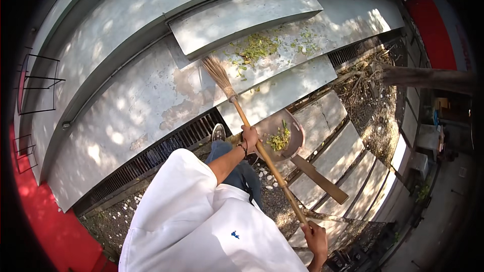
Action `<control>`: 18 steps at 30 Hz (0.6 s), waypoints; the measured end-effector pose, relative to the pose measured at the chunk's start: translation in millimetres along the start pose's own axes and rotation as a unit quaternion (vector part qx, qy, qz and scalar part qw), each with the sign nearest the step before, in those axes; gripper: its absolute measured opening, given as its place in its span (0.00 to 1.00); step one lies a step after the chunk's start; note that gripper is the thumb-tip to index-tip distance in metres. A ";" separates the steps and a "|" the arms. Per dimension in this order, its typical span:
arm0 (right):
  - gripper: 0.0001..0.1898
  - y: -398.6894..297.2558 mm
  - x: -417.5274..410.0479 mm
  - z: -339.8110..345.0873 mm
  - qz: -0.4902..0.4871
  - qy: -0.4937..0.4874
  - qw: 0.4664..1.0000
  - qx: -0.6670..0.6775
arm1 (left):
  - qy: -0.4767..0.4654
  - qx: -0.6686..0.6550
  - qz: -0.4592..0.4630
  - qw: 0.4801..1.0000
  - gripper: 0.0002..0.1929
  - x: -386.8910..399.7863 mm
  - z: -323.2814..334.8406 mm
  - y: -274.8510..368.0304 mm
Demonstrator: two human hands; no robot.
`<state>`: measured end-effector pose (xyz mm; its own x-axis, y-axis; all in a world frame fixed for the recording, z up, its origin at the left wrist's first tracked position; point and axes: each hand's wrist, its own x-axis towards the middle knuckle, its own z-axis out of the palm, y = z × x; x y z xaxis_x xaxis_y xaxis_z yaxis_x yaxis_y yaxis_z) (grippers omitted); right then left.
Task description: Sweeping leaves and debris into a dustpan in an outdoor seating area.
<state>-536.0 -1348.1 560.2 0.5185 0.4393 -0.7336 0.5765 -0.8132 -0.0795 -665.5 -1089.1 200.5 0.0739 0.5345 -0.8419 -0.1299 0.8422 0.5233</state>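
Note:
My left hand (250,138) grips the middle of the bamboo handle of a stick broom (273,170). Lower right, my right hand (316,237) is closed around the handle's end. The broom's bristles (218,72) rest on a worn grey concrete ledge. Just right of them lies a scattered pile of green and yellow leaves (261,48). A round, shallow pan (297,128) sits beside my left hand, partly behind my hand and the handle. It holds a small heap of leaves (279,138), and a flat wooden board (321,180) extends from its rim.
A raised concrete block (245,17) borders the leaf pile. Dark metal drain grating (151,158) runs along the ledge's base near my shoe (218,132). Concrete slabs (340,153) with gaps lie to the right, near a tree trunk (423,78) with exposed roots. Black metal frames (41,85) stand far left.

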 end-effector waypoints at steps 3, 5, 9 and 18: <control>0.21 -12.5 -43.2 -30.2 0.019 0.028 0.996 -0.085 | -0.025 0.012 -0.033 0.999 0.11 -23.5 9.0 -30.3; 0.20 -8.2 -76.6 -51.2 0.070 0.061 0.994 -0.066 | -0.182 -0.022 -0.088 0.979 0.12 -43.4 18.5 -49.5; 0.20 53.4 -123.6 -62.7 -0.088 0.116 0.989 -0.024 | -0.196 -0.043 -0.105 0.974 0.10 -99.7 42.4 -35.1; 0.20 -38.0 -66.1 -2.1 0.066 0.020 0.990 0.127 | -0.035 -0.020 0.020 0.999 0.09 -32.2 -9.1 39.5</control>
<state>-590.9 -1345.4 613.1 0.6063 0.3339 -0.7217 0.3282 -0.9317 -0.1554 -681.9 -1073.7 247.1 0.1366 0.5721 -0.8087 -0.1726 0.8176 0.5493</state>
